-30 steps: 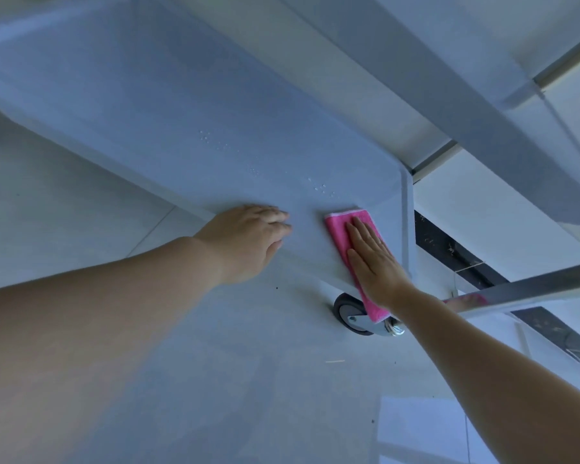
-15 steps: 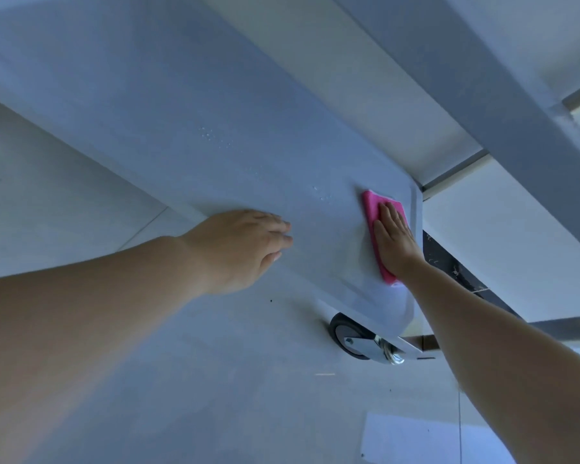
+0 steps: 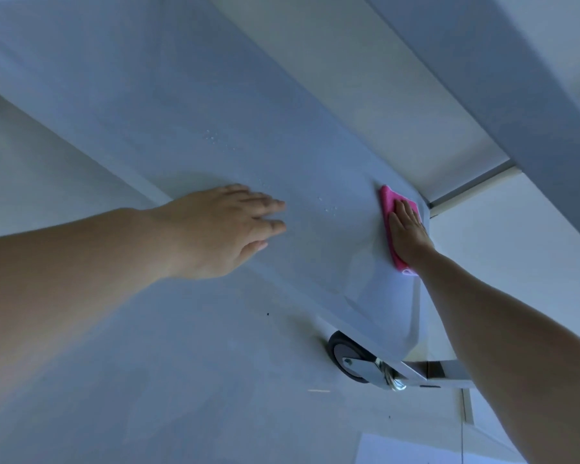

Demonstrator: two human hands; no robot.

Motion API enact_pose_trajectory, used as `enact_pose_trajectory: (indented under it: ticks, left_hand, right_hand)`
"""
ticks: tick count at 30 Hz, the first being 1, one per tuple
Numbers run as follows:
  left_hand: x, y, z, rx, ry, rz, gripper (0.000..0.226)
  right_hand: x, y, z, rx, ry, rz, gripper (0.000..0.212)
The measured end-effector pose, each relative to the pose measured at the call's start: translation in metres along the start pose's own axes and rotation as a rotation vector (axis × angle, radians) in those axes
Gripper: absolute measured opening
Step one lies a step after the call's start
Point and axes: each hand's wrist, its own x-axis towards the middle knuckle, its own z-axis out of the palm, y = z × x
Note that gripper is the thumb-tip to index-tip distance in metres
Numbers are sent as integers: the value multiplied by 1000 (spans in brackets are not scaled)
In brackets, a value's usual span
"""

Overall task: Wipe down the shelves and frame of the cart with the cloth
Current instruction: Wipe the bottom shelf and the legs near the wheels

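**Inspector A:** Start with the cloth.

**Inspector B:** Pink cloth, folded to a narrow strip, lying flat on the cart's lower shelf at its far right corner, just inside the raised rim. One end pokes out beyond the fingertips, the other shows below the wrist.

**Inspector A:** What holds it?

**Inspector B:** The right hand. Palm down on the cloth, fingers extended and close together. It presses the cloth to the shelf rather than gripping it; nothing is curled around the fabric.

**Inspector A:** And the other hand?

**Inspector B:** The left hand is on the same shelf, well to the left of the cloth, near the shelf's front edge. Fingers loosely spread and mostly straight, holding nothing. Whether the palm bears on the surface or only the fingertips, I cannot tell.

**Inspector A:** Condition of the shelf?

**Inspector B:** Pale grey, smooth. Small water droplets sit between the two hands, and a second scatter lies further back.

**Inspector A:** Surroundings of the shelf?

**Inspector B:** Below its right front corner, a grey caster wheel in a metal bracket on a light floor. Above the shelf, a broad grey frame member crosses diagonally.
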Motion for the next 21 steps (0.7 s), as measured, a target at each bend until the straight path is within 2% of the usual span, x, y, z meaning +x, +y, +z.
enact_pose_trajectory:
  ticks: [5,13,16,21]
  left_hand:
    - [-3,-6,6,-49,19,-56,51]
    - [-2,-8,5,-123,36,-52,58]
    - [-2,-7,1,-123,18,-39,61]
    - [-1,-10,2,-65,-64,-37,46]
  right_hand:
    - [25,4,-5,-23,-2,2,55]
    - [59,-2,-6,-20,9,44,56]
    - [51,-6,-3,-36,-6,5,54]
    - [10,-39,8,9,34,-151,53]
